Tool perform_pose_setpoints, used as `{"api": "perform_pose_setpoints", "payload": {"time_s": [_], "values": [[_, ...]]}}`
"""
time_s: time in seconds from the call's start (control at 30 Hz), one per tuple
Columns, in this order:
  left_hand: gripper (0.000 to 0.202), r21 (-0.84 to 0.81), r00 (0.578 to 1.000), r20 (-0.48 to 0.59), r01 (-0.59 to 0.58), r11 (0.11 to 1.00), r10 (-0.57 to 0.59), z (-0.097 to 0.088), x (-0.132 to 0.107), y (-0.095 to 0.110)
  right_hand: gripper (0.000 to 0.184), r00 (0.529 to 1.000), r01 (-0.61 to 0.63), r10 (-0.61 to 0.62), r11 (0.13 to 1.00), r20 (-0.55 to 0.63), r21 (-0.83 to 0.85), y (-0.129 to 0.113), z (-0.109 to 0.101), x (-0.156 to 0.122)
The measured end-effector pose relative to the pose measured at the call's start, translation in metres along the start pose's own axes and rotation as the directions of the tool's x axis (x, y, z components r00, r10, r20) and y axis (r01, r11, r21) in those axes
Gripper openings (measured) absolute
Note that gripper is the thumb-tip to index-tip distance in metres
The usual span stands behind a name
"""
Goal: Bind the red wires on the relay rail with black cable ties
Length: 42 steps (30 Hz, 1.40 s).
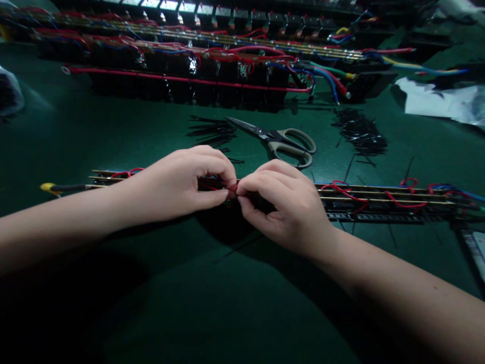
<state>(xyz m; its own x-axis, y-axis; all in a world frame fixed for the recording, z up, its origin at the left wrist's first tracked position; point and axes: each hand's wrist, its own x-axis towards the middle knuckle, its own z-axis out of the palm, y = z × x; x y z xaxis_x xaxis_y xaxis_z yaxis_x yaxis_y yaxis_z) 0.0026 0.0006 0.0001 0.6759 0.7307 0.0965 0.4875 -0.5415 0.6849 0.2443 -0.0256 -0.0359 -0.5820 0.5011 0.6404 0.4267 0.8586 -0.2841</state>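
My left hand (189,177) and my right hand (284,202) meet fingertip to fingertip over a long wired strip (373,198) with brass-coloured rails. Thumb and forefinger of the left are pinched on a thin red wire (207,187). The right hand's fingertips are also pinched together, touching the same spot; what lies between them is too small and hidden to name. Red wire loops (405,205) and thin black cable ties (349,169) stick out along the strip to the right. Both hands cover its middle part.
Scissors (280,139) lie just beyond my hands, beside a small bunch of black cable ties (212,130). A larger pile of cable ties (359,132) is at the right. Bigger wired assemblies (182,55) stretch across the back. White plastic (435,101) lies at the far right.
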Motion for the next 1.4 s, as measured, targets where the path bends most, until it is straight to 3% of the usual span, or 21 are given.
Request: {"api": "perform_pose_setpoints", "payload": {"time_s": [0.47, 0.8, 1.03, 1.4], "values": [[0.018, 0.076, 0.998, -0.016, -0.054, 0.996, 0.055, 0.0028, -0.0029, -0.0027, 0.012, 1.000, -0.002, 0.002, 1.000, 0.006, 0.009, 0.0005, -0.0017, 0.0006], [0.019, 0.052, 1.000, -0.015, -0.018, 0.998, 0.019, 0.0001, -0.0021, -0.0016, 0.009, 1.000, -0.019, 0.019, 1.000, 0.021, 0.025, 0.0012, -0.0027, -0.0010], [0.015, 0.012, 0.999, -0.007, -0.053, 0.999, 0.053, -0.0026, -0.0046, -0.0011, 0.010, 0.997, -0.072, 0.072, 0.996, -0.003, 0.049, 0.0009, -0.0038, -0.0020], [0.016, 0.022, 1.000, -0.020, -0.020, 1.000, 0.020, -0.0011, -0.0041, -0.0019, 0.007, 1.000, -0.012, 0.013, 0.999, -0.003, 0.033, 0.0007, -0.0026, -0.0007]]}}
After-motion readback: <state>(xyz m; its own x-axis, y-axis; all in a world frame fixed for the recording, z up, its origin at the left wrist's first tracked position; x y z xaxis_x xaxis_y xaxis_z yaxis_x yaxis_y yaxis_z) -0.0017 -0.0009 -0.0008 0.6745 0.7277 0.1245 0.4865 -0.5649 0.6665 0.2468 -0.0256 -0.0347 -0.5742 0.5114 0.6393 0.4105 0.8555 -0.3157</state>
